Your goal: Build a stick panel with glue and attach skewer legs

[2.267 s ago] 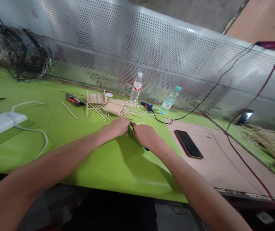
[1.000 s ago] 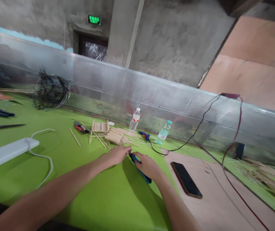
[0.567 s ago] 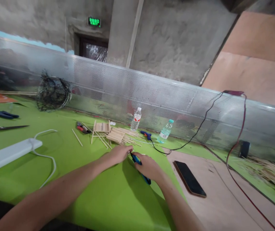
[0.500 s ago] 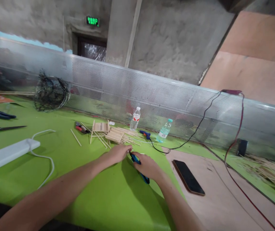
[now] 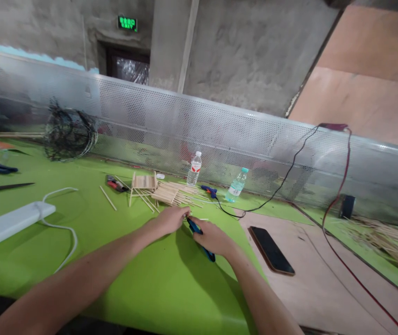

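Observation:
My right hand is closed around blue-handled pliers, whose dark jaws point at my left fingertips. My left hand is pinched shut right at the jaws. What it holds is too small and hidden to make out. Just beyond the hands lies a pile of thin wooden sticks, with a flat panel of joined sticks on it. Left of the panel stands a small chair-like frame of sticks. A short pale stick piece lies behind my right hand.
Behind the sticks stand a clear bottle, a blue glue gun and a green-tinted bottle. A phone lies at right, a white power strip at left. Red-handled pliers lie near the frame. A perforated metal screen edges the table.
The whole view has shifted slightly, with things sitting a little higher and further left. My hands keep nearly the same pose at the pliers' jaws.

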Available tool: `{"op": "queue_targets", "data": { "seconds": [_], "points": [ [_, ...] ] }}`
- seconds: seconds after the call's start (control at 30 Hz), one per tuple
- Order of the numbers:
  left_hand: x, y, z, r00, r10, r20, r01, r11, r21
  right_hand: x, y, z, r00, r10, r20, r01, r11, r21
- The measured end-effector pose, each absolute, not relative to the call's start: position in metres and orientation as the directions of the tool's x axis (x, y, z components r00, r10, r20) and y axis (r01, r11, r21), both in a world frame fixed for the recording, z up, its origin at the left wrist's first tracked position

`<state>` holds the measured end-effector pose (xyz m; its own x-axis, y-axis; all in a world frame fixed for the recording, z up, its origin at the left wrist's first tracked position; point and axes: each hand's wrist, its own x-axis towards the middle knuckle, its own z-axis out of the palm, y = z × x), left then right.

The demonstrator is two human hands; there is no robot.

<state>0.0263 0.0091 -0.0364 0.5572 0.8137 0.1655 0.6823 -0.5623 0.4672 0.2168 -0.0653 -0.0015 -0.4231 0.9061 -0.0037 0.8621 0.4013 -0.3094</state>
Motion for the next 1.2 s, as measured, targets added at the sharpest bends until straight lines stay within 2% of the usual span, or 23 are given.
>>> {"op": "queue_targets", "data": {
  "seconds": [0.2,0.57,0.87,1.2],
  "points": [
    [0.0254,0.0088,-0.0359,0.545,0.822,0.165,0.669,-0.545,0.505,0.2175,-0.0625,-0.0031,-0.426,0.905,-0.013,0.865,0.403,-0.297],
    [0.0242,0.0102,-0.035,0.569,0.797,0.201,0.691,-0.596,0.409,0.2172,-0.0642,-0.002,-0.428,0.904,-0.02,0.858,0.4,-0.321],
    [0.0219,0.0117,-0.0402,0.598,0.766,0.238,0.667,-0.64,0.383,0.2171,-0.0633,-0.001,-0.444,0.896,-0.017,0.855,0.418,-0.306],
    [0.0227,0.0066,-0.0328,0.591,0.781,0.2,0.697,-0.62,0.36,0.2158,-0.0654,0.002,-0.404,0.913,-0.054,0.884,0.374,-0.281]
  ]
}}
